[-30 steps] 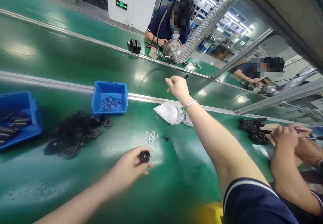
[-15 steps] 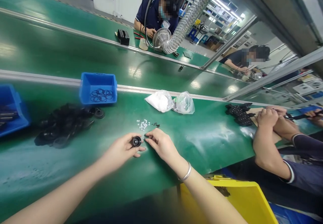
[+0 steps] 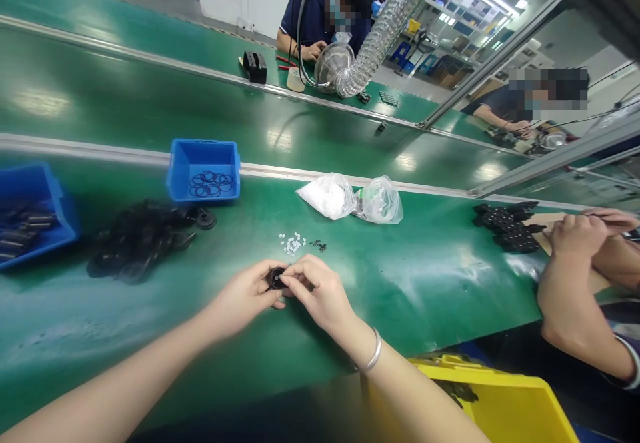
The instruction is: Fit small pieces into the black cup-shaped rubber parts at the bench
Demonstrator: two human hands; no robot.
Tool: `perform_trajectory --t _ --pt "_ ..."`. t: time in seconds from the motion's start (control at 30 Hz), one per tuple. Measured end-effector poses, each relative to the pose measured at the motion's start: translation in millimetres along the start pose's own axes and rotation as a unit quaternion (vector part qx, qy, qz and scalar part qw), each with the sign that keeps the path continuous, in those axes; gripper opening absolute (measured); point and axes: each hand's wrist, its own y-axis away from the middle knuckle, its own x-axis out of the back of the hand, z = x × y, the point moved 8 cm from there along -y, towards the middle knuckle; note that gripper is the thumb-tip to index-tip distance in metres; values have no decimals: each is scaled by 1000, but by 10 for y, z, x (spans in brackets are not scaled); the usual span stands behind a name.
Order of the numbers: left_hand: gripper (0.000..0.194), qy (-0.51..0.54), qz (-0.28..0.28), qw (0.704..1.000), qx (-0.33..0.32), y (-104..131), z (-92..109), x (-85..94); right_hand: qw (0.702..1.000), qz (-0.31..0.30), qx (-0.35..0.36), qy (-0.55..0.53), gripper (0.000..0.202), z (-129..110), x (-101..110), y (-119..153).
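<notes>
My left hand (image 3: 249,294) grips a small round black plastic part (image 3: 276,279), its hollow face turned up toward me. The fingertips of my right hand (image 3: 316,288) are pinched together at the opening of that part. Whatever sits between those fingertips is too small to make out. Just beyond my hands lies a small scatter of white pieces (image 3: 292,244) on the green table (image 3: 400,283). Beside it, to the right, is a little group of tiny black pieces (image 3: 319,246).
Two clear plastic bags (image 3: 327,196) rest by the metal rail. A blue bin (image 3: 204,171) holds black rings; another blue bin (image 3: 37,210) holds dark cylinders. Black parts (image 3: 135,240) lie heaped at left. A yellow crate (image 3: 525,396) stands low right, near a co-worker's arms (image 3: 575,263).
My right hand has moved left, bringing its pinched fingertips from beside the black part to its opening. My left hand still holds the part. The whole view has shifted slightly.
</notes>
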Motion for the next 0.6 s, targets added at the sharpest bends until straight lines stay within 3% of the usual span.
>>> perform_trajectory --t 0.17,0.6 --pt "30 -34 3 999 -2 -4 -29 33 1000 -13 12 2 7 -38 -115 -9" --pt "33 -22 21 999 -12 -6 -60 76 999 -24 23 9 11 -48 -123 -11"
